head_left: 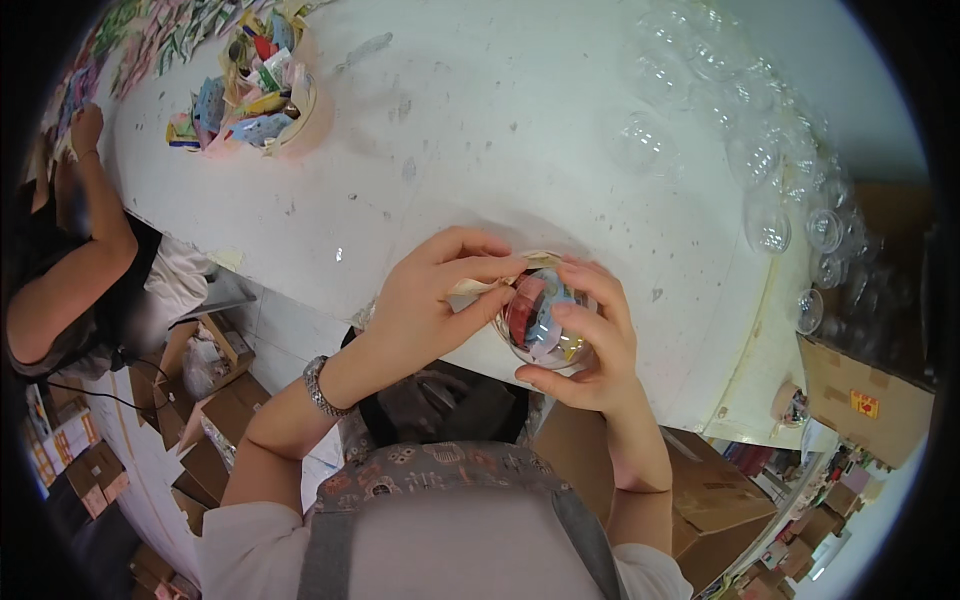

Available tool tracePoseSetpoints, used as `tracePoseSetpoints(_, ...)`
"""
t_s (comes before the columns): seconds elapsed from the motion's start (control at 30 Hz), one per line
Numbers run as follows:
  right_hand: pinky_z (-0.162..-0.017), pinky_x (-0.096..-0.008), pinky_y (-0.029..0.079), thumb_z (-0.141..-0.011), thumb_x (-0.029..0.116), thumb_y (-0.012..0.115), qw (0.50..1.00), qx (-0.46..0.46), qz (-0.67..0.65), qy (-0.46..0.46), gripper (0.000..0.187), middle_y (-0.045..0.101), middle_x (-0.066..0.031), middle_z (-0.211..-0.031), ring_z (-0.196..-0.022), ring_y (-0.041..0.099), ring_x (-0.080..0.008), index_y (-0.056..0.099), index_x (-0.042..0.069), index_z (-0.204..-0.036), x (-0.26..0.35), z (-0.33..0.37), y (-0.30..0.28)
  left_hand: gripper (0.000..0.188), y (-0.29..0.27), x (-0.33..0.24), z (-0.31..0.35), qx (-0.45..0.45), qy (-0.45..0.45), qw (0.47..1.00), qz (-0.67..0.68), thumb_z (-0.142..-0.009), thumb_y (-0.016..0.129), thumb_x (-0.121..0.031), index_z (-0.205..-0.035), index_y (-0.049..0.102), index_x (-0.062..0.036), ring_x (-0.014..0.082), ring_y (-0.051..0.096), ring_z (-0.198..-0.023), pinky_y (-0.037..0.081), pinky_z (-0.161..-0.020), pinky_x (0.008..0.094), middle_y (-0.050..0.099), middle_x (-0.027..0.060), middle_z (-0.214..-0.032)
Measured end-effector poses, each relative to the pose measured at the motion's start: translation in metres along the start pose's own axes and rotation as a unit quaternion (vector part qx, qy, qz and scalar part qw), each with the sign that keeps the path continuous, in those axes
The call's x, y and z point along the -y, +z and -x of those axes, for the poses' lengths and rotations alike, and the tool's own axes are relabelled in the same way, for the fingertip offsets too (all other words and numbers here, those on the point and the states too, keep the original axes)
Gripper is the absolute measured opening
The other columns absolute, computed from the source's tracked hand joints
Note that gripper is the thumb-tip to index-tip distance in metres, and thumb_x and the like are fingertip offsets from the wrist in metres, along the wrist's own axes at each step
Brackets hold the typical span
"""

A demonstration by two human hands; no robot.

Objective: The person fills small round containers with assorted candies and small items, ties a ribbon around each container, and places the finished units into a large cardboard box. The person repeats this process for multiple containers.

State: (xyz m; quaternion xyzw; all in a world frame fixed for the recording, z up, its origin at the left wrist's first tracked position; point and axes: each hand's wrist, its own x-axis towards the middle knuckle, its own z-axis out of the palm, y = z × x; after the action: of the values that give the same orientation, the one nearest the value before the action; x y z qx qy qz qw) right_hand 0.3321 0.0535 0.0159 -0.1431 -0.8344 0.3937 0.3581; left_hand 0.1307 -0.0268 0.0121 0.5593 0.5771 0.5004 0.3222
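At the table's near edge, a round clear plastic container [545, 345] is filled with small colourful pieces: red, light blue, pink and yellow. My right hand [600, 340] curls around its right side, the thumb low and the fingers over the top. On the other side, my left hand [445, 290] pinches at the rim with thumb and forefinger. A pale, thin strip [468, 287] shows between those fingers; its exact kind is unclear. My palms and fingers hide part of the rim.
Clear plastic domes [760, 160] lie heaped along the right side of the white table [450, 130]. Filled tubs [290, 125] and a pile of packets [190, 30] lie at the far left. A co-worker's arm [85, 260] reaches in there. Cardboard boxes [715, 495] stand below.
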Motion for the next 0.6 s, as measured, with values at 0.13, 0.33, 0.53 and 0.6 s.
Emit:
tracePoseSetpoints(0.13,-0.093,-0.0464,0.047,-0.061,0.017,0.088,0.998,-0.016,0.065,-0.014,0.060,0.052,-0.0129,-0.131,-0.115,0.053,-0.0374,0.063,0.012,-0.115,0.003,0.002,0.003,0.027,0.008,-0.004,0.005,-0.057,0.001,0.998,0.001,-0.078,0.073,-0.002,-0.103,0.072,-0.0105,0.0208,0.067,-0.084,0.054,-0.072,0.0299,0.067,0.0056,-0.098)
tracePoseSetpoints(0.33,-0.091,-0.0467,0.047,-0.060,0.013,0.087,0.995,-0.020,0.096,0.023,0.059,0.052,-0.0136,-0.128,-0.113,0.054,-0.0388,0.064,0.009,-0.114,0.013,-0.007,0.000,0.012,-0.001,-0.028,0.010,-0.037,0.057,0.976,-0.205,-0.083,0.071,-0.006,-0.095,0.070,-0.0082,0.0160,0.065,-0.076,0.050,-0.060,0.0266,0.068,0.0015,-0.088)
tracePoseSetpoints(0.53,-0.090,-0.0464,0.048,-0.059,0.009,0.086,0.997,-0.054,0.056,-0.002,0.059,0.052,-0.0139,-0.127,-0.112,0.053,-0.0392,0.064,0.008,-0.114,0.006,-0.002,0.004,0.025,-0.015,-0.032,-0.001,0.009,-0.405,0.834,0.375,-0.089,0.067,-0.015,-0.111,0.063,-0.0050,0.0031,0.049,-0.064,0.034,-0.050,0.0194,0.061,-0.0023,-0.084)
tracePoseSetpoints(0.6,-0.090,-0.0462,0.048,-0.059,0.009,0.086,0.996,-0.058,0.064,-0.006,0.060,0.051,-0.0137,-0.128,-0.112,0.053,-0.0394,0.063,0.008,-0.114,0.006,0.000,0.005,0.030,-0.024,-0.047,-0.013,0.026,-0.437,0.811,0.388,-0.089,0.065,-0.017,-0.115,0.060,-0.0042,0.0028,0.046,-0.063,0.032,-0.049,0.0200,0.060,-0.0013,-0.085)
